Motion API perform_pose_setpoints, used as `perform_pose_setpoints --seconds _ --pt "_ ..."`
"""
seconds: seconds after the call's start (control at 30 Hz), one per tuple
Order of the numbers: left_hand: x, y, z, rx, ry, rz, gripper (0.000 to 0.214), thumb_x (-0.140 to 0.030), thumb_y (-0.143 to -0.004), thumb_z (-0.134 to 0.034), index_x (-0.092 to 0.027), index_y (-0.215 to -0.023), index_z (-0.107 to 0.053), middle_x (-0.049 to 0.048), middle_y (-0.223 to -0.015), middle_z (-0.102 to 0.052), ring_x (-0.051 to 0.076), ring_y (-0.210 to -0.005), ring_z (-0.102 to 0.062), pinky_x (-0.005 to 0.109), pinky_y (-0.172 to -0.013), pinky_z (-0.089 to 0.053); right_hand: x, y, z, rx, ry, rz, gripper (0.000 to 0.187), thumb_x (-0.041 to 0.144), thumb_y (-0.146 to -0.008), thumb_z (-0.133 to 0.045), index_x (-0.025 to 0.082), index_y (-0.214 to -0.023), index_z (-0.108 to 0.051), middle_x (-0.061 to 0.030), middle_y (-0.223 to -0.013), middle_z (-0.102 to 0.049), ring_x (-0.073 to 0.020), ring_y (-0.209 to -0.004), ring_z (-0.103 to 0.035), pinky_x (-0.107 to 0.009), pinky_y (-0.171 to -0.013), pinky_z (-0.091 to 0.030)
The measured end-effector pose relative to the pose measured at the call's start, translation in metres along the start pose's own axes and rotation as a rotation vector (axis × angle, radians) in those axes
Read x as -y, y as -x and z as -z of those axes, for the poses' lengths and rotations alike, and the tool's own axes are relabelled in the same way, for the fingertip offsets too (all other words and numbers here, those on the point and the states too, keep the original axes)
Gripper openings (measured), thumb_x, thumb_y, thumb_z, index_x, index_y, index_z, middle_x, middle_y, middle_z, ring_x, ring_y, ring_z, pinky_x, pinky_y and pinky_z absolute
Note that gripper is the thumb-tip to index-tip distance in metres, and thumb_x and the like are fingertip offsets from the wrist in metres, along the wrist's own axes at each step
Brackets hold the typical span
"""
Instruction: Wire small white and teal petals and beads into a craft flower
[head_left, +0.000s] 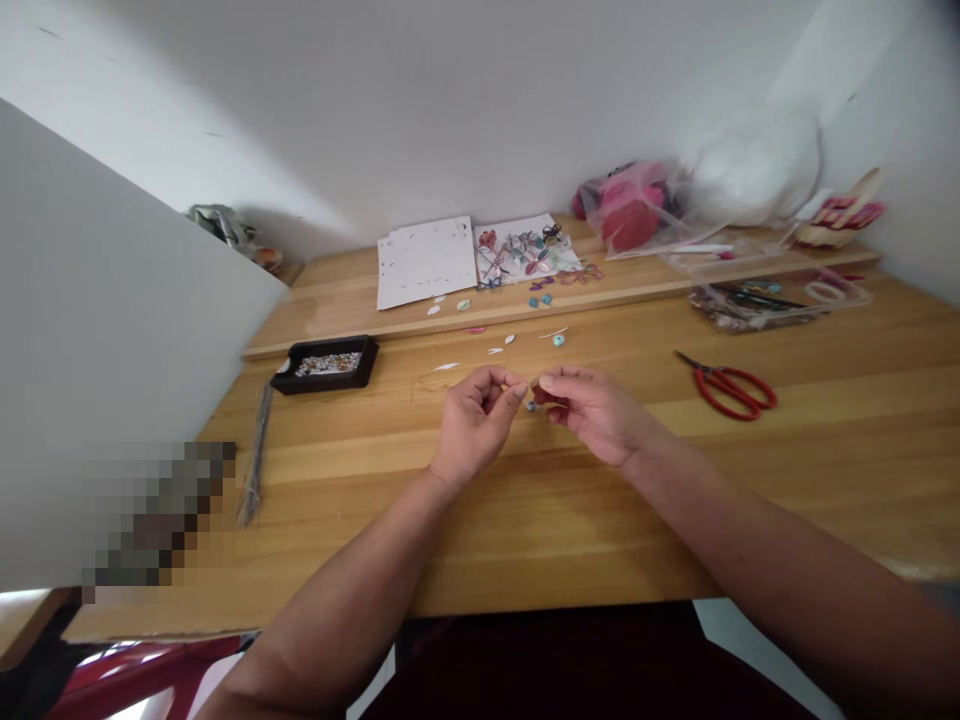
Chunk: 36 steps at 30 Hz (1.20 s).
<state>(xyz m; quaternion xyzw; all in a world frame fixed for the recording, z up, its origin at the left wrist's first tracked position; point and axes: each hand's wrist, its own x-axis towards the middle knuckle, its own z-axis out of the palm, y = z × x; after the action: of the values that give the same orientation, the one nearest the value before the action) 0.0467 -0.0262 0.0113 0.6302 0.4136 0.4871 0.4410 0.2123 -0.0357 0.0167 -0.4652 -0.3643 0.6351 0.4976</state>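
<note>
Left hand (476, 415) and right hand (594, 410) pinch a tiny dark-red beaded piece (541, 396), left of red-handled metal scissors (731, 386); likely light and fragile, best held by fingertips.

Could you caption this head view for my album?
The left hand and right hand pinch a small red piece over a wooden table, red scissors nearby.
</note>
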Motion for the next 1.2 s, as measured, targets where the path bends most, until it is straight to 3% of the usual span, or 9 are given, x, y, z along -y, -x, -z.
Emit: perform_pose_setpoints --seconds 0.13,0.23,0.33,0.4,0.5,0.67,0.93,1.07,1.2 --pt "-0.003 0.001 -0.001 0.024 0.047 0.053 0.028 -0.042 -0.083 -0.074 -0.016 -0.081 -0.066 -0.0056 -0.054 -0.045 0.007 -0.047 -0.032 0.022 -0.046 -0.023 -0.002 0.002 -0.002 -0.064 0.207 0.169 0.021 0.038 -0.071 -0.073 0.021 -0.067 -0.062 0.0000 -0.068 -0.060 -0.0146 -0.066 -0.052 -0.030 -0.061 -0.038" --pt "-0.001 0.002 -0.003 0.057 0.121 0.138 0.029 -0.042 -0.082 -0.076 -0.015 -0.081 -0.066 -0.0056 -0.053 -0.046 0.006 -0.046 -0.031 0.021 -0.045 -0.022 -0.001 0.006 -0.003 -0.170 0.507 0.383 0.015 0.034 -0.079 -0.067 0.021 -0.073 -0.063 0.0003 -0.069 -0.060 -0.0136 -0.060 -0.047 -0.032 -0.060 -0.038" --pt "0.002 0.002 -0.007 0.056 0.295 0.217 0.032 -0.044 -0.080 -0.077 -0.014 -0.081 -0.066 -0.0061 -0.053 -0.046 0.005 -0.045 -0.031 0.020 -0.045 -0.022 -0.001 0.010 -0.002 -0.286 0.772 0.631 0.006 0.025 -0.082 -0.063 0.021 -0.078 -0.063 -0.0023 -0.077 -0.065 -0.0165 -0.066 -0.051 -0.034 -0.065 -0.041" --pt "0.001 0.003 -0.011 0.035 0.454 0.282 0.034 -0.047 -0.080 -0.076 -0.015 -0.083 -0.065 -0.0088 -0.049 -0.038 0.004 -0.043 -0.027 0.020 -0.044 -0.021 -0.001 0.010 -0.002 -0.318 0.851 0.774 0.004 0.022 -0.083 -0.062 0.022 -0.079 -0.062 -0.0038 -0.081 -0.066 -0.0190 -0.073 -0.055 -0.036 -0.071 -0.043" --pt "-0.003 0.004 -0.016 -0.008 0.606 0.404 0.034 -0.044 -0.077 -0.077 -0.017 -0.089 -0.061 -0.0124 -0.047 -0.030 0.004 -0.041 -0.020 0.019 -0.042 -0.018 -0.003 0.009 0.000 -0.328 0.892 0.866 0.006 0.019 -0.084 -0.062 0.023 -0.081 -0.061 -0.0045 -0.084 -0.067 -0.0207 -0.076 -0.057 -0.036 -0.071 -0.044" --pt "-0.004 0.003 -0.019 0.003 0.543 0.460 0.036 -0.033 -0.071 -0.081 -0.017 -0.097 -0.062 -0.0137 -0.045 -0.033 0.003 -0.038 -0.020 0.018 -0.040 -0.018 -0.005 0.008 0.000 -0.310 0.909 0.856 0.006 0.020 -0.084 -0.062 0.024 -0.081 -0.060 -0.0048 -0.085 -0.067 -0.0214 -0.077 -0.058 -0.037 -0.070 -0.044" --pt "0.009 -0.001 -0.011 0.011 0.222 0.268 0.032 -0.045 -0.079 -0.077 -0.017 -0.088 -0.067 -0.0099 -0.047 -0.041 0.004 -0.039 -0.027 0.020 -0.040 -0.020 0.000 0.010 -0.004 -0.285 0.815 0.639 0.007 0.027 -0.083 -0.065 0.022 -0.078 -0.065 -0.0029 -0.078 -0.069 -0.0170 -0.066 -0.054 -0.033 -0.064 -0.042" --pt "0.010 0.000 -0.009 0.006 0.116 0.182 0.029 -0.045 -0.083 -0.073 -0.017 -0.088 -0.067 -0.0090 -0.048 -0.042 0.005 -0.042 -0.027 0.020 -0.042 -0.019 0.001 0.010 -0.004 -0.219 0.678 0.489 0.013 0.032 -0.083 -0.066 0.020 -0.079 -0.067 -0.0014 -0.074 -0.066 -0.0134 -0.058 -0.049 -0.030 -0.056 -0.038" --pt "0.006 0.000 -0.008 0.018 0.089 0.147 0.026 -0.042 -0.086 -0.071 -0.016 -0.087 -0.065 -0.0081 -0.051 -0.044 0.005 -0.044 -0.026 0.020 -0.044 -0.019 0.001 0.009 -0.002 -0.139 0.549 0.433 0.017 0.035 -0.084 -0.068 0.019 -0.080 -0.067 -0.0003 -0.073 -0.063 -0.0121 -0.059 -0.049 -0.028 -0.055 -0.038"
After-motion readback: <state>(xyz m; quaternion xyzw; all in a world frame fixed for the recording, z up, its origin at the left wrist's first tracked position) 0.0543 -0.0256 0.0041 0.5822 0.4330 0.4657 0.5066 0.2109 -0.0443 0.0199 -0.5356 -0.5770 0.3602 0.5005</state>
